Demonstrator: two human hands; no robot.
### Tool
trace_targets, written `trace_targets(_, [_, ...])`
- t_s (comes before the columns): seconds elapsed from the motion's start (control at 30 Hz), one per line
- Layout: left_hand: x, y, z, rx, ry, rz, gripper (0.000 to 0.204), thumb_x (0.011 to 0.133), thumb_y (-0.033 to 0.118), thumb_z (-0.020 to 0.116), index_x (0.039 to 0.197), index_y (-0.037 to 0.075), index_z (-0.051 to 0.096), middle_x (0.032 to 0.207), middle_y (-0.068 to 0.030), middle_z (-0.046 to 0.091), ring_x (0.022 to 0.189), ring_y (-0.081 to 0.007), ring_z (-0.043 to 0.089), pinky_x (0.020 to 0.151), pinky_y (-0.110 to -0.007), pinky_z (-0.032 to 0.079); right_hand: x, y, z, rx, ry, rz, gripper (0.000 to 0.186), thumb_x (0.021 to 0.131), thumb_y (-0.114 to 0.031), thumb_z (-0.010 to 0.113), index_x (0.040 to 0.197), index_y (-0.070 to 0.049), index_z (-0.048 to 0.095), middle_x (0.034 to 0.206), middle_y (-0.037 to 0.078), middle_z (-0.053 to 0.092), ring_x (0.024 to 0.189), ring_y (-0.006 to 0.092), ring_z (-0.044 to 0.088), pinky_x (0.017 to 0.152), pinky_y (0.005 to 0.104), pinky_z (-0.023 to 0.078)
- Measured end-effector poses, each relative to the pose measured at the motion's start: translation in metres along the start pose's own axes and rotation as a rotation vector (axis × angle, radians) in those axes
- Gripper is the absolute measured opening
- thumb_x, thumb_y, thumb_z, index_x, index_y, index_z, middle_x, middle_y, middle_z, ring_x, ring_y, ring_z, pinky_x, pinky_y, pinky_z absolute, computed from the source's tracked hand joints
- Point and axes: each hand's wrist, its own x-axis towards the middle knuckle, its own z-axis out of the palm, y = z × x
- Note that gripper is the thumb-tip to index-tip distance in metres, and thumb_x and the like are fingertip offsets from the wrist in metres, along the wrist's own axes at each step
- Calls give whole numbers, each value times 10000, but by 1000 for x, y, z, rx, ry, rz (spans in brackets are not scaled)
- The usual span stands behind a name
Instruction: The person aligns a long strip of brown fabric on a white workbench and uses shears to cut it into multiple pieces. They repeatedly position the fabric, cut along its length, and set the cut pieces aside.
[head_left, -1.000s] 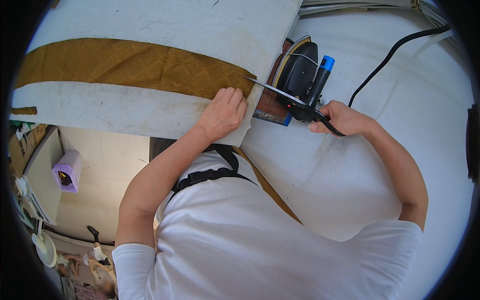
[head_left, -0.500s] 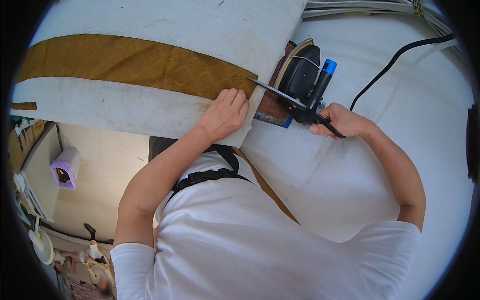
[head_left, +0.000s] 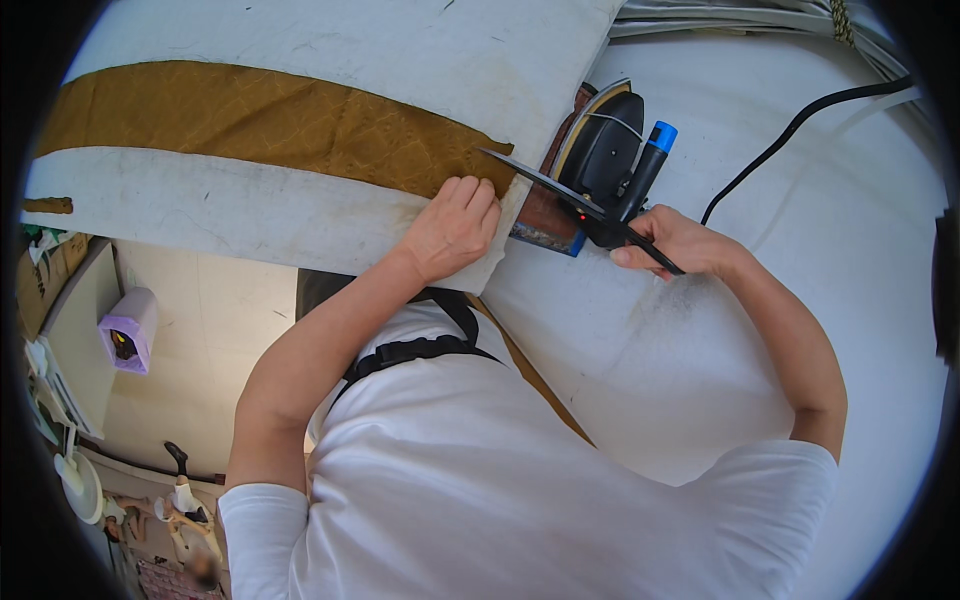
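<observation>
A long strip of mustard-brown patterned fabric [head_left: 270, 115] lies across the light padded board [head_left: 230, 190]. My left hand [head_left: 455, 228] has its fingers curled and pressed together on the strip's lower edge near the right end, pinching the cloth. My right hand [head_left: 680, 243] grips the black handles of a pair of scissors [head_left: 570, 197]. The blades point left, and their tip lies over the fabric just above my left fingers. Whether the blades have cloth between them cannot be made out.
A black iron [head_left: 605, 150] rests on a reddish-brown stand [head_left: 545, 215] behind the scissors, its black cord [head_left: 800, 105] running right across the white table [head_left: 760, 190]. A small brown scrap [head_left: 48, 205] lies at the board's left. A lilac-lined bin [head_left: 130, 325] stands on the floor.
The scissors and my right hand have shifted slightly left, so the tip reaches further over the fabric. My left hand stays in nearly the same place.
</observation>
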Motion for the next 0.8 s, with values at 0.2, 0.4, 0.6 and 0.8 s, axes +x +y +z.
trace_targets(0.2, [0,0,0,-6,0,0,211,802,69,686,966,-56,641,1092,-212,619,960,-321,580,840,-411,493,1,2,-1,28,-27,-1,537,860,-540,800,664,-101,560,548,-29,493,485,79,493,480,248,404])
trace_targets(0.4, [-1,1,-3,10,1,10,240,799,71,681,993,-66,649,1106,-221,618,995,-330,586,868,-424,487,0,2,-2,71,-44,-15,544,872,-546,789,654,-108,550,554,-28,501,477,76,497,476,245,404])
trace_targets(0.6, [-7,5,-14,146,-1,-80,399,841,103,649,1174,-116,641,1324,-268,583,1235,-389,560,1049,-472,446,4,9,-3,66,-46,-36,539,865,-549,796,669,-103,566,549,-26,508,476,76,507,477,240,416])
trace_targets(0.8, [-6,2,-15,171,-67,-141,442,866,111,631,1241,-124,620,1380,-262,566,1326,-404,520,1152,-501,394,4,8,-5,35,-12,-17,523,857,-524,816,677,-86,595,533,-25,499,473,79,509,468,239,419])
